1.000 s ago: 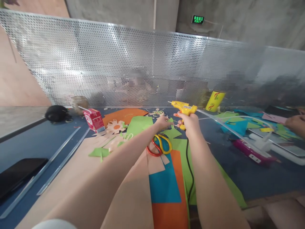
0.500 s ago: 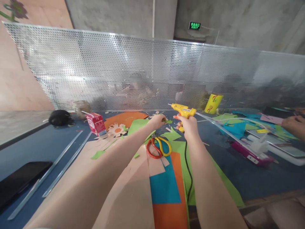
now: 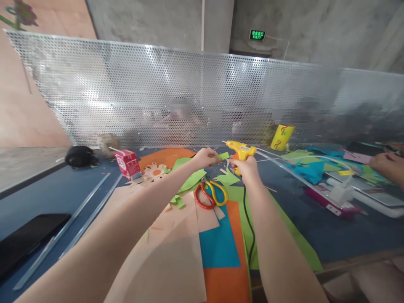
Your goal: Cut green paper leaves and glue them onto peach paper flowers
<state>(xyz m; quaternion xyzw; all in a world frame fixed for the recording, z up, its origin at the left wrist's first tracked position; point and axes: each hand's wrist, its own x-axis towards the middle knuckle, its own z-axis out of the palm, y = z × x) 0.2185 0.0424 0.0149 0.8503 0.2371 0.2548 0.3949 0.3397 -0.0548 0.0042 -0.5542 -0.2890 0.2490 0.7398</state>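
Note:
My right hand point(image 3: 248, 166) is wrapped round the grip of a yellow hot glue gun point(image 3: 240, 148), its thin nozzle pointing left and a clear glue stick trailing from its back. Just left of it, my left hand point(image 3: 205, 158) pinches a small green felt piece point(image 3: 222, 156) below the nozzle. Scissors point(image 3: 211, 194) with one red and one yellow handle lie between my forearms. Under them are blue point(image 3: 217, 248), orange and pale peach sheets point(image 3: 164, 256). A cut flower with an orange centre point(image 3: 155, 171) rests left of my left hand.
A pink drink carton point(image 3: 127, 164) and clear glue sticks point(image 3: 91, 214) are at left, near a black phone point(image 3: 31, 233). Right are a yellow roll point(image 3: 282, 137) and a purple power strip point(image 3: 331, 204). A perforated metal screen point(image 3: 126, 84) stands behind. Another person's hand point(image 3: 387, 166) shows far right.
My left hand has shifted slightly left, showing more of the green piece. The glue gun has lowered a little and moved slightly left.

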